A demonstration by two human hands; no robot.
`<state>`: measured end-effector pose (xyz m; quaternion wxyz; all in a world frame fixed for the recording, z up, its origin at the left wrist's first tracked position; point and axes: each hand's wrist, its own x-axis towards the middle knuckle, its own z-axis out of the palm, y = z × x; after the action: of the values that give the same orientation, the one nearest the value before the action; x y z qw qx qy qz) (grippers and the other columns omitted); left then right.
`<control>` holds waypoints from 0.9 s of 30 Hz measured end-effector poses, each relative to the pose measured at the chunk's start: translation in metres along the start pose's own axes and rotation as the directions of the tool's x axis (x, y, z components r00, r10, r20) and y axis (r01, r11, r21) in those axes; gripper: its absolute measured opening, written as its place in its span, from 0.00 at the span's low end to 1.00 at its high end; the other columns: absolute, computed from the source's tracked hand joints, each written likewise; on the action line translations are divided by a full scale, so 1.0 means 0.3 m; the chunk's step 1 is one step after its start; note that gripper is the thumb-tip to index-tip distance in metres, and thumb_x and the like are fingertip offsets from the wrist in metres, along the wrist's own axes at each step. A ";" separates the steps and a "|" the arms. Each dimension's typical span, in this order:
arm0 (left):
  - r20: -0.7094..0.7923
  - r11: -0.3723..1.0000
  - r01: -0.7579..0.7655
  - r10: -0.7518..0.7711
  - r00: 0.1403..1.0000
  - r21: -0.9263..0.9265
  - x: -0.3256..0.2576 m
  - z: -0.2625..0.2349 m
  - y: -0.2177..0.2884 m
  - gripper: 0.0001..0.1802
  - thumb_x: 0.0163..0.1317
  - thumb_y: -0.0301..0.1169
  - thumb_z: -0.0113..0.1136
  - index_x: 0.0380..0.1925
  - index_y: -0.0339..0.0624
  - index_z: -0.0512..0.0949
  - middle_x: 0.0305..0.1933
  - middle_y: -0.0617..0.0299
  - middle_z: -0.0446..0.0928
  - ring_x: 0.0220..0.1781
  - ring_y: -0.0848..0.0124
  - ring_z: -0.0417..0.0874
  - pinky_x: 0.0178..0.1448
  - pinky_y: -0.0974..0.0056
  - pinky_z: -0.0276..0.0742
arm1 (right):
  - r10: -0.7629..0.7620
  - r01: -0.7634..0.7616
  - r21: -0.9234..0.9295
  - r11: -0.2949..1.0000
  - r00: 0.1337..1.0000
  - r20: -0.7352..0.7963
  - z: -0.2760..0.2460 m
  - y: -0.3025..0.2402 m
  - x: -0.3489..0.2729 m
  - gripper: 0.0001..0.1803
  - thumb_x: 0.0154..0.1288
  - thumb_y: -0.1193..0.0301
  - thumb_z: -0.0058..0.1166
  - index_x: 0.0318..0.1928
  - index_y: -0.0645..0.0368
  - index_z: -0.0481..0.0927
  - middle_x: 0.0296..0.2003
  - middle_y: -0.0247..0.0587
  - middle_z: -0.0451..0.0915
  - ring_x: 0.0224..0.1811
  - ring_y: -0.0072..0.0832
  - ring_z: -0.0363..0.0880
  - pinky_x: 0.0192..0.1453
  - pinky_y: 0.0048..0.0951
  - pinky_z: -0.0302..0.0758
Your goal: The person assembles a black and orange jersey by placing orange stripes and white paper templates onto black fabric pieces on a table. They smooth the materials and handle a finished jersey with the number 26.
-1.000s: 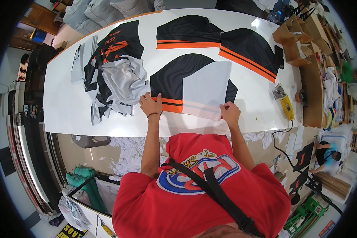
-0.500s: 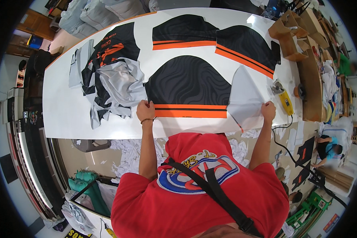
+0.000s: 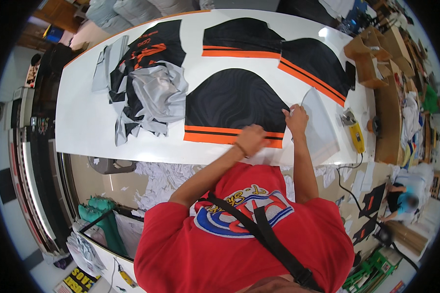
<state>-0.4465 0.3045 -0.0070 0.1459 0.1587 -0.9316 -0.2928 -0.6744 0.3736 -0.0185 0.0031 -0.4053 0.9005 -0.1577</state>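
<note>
A black fabric panel [image 3: 232,100] with a curved top and orange stripes along its straight lower edge lies flat on the white table [image 3: 90,134]. My left hand [image 3: 252,140] is over those stripes, slightly blurred, its fingers stretched to the right and holding nothing I can see. At the panel's right corner, my right hand [image 3: 298,119] pinches the fabric edge between thumb and fingers. A pale grey fabric piece [image 3: 320,129] lies just right of that hand and forearm, partly hidden by them.
Two similar panels, one at the back [image 3: 239,36] and one at the back right [image 3: 315,66], overlap slightly. Crumpled black and grey fabric [image 3: 159,93] lies left. A yellow corded cutter [image 3: 357,136] is at the right edge, near cardboard boxes [image 3: 371,68]. Fabric scraps [image 3: 156,183] litter the floor.
My left hand has left the panel's lower left corner and moved right across the stripes. My right hand has moved left from the grey piece's far edge to the black panel's right corner.
</note>
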 end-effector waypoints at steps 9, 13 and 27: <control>-0.059 0.969 -0.227 0.233 0.971 0.095 0.124 0.238 0.086 0.08 0.57 0.30 0.59 0.37 0.41 0.79 0.35 0.58 0.80 0.41 0.61 0.85 0.42 0.59 0.81 | 0.053 -0.080 0.272 0.959 0.993 0.107 -0.097 0.067 0.073 0.11 0.60 0.67 0.64 0.33 0.61 0.78 0.29 0.49 0.83 0.34 0.46 0.84 0.41 0.42 0.77; -0.200 0.949 -0.076 0.014 0.980 -0.306 0.143 0.089 0.193 0.10 0.58 0.26 0.58 0.41 0.42 0.76 0.33 0.55 0.81 0.37 0.58 0.86 0.42 0.57 0.82 | 0.086 -0.084 0.405 0.910 0.996 0.013 -0.189 0.100 0.116 0.11 0.57 0.70 0.66 0.36 0.62 0.78 0.26 0.44 0.81 0.32 0.37 0.84 0.40 0.37 0.77; -0.211 0.604 0.560 -0.764 0.610 -0.567 -0.251 -0.149 -0.130 0.37 0.51 0.29 0.67 0.64 0.45 0.67 0.34 0.55 0.85 0.33 0.64 0.88 0.43 0.62 0.83 | -0.369 0.026 0.689 0.724 0.859 0.355 0.145 -0.681 0.225 0.19 0.55 0.69 0.68 0.46 0.59 0.78 0.27 0.45 0.83 0.32 0.39 0.84 0.39 0.37 0.79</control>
<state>-0.3536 0.2806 -0.0085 0.2583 0.5247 -0.6482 -0.4877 -0.5649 0.1851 0.0070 0.3471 -0.4996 0.7057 -0.3631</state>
